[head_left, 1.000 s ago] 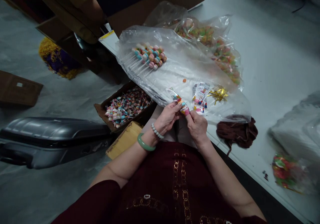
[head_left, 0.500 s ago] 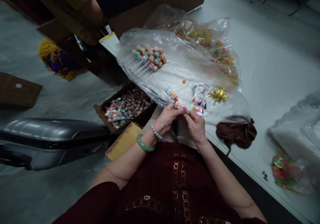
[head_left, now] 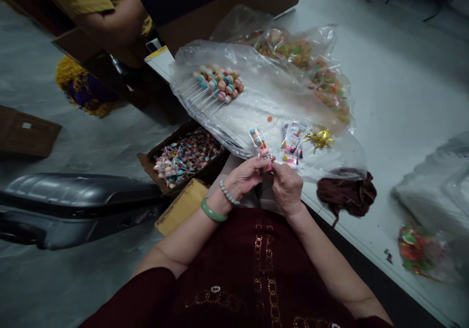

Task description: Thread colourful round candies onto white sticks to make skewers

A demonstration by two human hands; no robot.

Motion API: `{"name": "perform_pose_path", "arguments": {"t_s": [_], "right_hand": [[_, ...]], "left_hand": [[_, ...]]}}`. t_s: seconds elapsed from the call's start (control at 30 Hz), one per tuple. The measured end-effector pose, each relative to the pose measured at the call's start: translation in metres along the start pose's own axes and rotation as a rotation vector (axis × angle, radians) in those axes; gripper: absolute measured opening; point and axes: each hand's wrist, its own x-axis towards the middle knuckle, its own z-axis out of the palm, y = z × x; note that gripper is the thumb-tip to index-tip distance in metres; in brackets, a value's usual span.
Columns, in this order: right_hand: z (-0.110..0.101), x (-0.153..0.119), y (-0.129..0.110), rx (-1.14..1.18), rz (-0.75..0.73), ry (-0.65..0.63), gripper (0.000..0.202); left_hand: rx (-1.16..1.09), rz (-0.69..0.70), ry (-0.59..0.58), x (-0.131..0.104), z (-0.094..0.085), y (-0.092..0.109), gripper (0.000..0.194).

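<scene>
My left hand [head_left: 246, 175] is closed around the lower part of a marshmallow stick [head_left: 258, 140] in a clear wrapper, its colourful pieces pointing away from me. Fingers of my right hand [head_left: 287, 185] pinch at the wrapper's near end; any tie between the fingertips is too small to make out. Beyond lie several bare marshmallow sticks [head_left: 222, 84] on a plastic sheet [head_left: 271, 93]. Printed clear bags [head_left: 294, 140] and gold twist ties [head_left: 321, 140] rest just past my right hand. A small orange piece [head_left: 269, 119] lies on the sheet.
At left, a cardboard box [head_left: 148, 164] holds many wrapped sticks. Beside it are a yellow box [head_left: 181, 208] and a grey suitcase [head_left: 80, 196]. Bags of colourful sweets [head_left: 289, 52] lie behind the sheet, a brown cloth [head_left: 346, 193] at right. A person's arm [head_left: 113, 25] shows upper left.
The wrapped marshmallow stick has swung more upright, its far end moving right. My right hand has turned at the wrapper's near end. The other person's arm has shifted.
</scene>
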Motion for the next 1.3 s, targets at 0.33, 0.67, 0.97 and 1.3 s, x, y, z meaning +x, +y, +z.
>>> {"name": "perform_pose_path", "arguments": {"t_s": [0.33, 0.67, 0.97, 1.3], "right_hand": [[0.001, 0.0, -0.026, -0.325, -0.176, -0.001, 0.026], [-0.006, 0.026, -0.013, 1.18, 0.773, -0.377, 0.008], [-0.018, 0.005, -0.011, 0.912, 0.647, -0.132, 0.018], [-0.039, 0.013, -0.018, 1.216, 0.52, -0.189, 0.04]], "left_hand": [[-0.137, 0.1, 0.303, 0.018, 0.004, -0.012, 0.027], [0.012, 0.1, -0.105, 0.001, -0.002, -0.006, 0.032], [0.495, 0.354, -0.202, -0.012, -0.002, 0.0, 0.034], [0.663, 0.321, -0.291, -0.031, 0.006, -0.002, 0.036]]}}
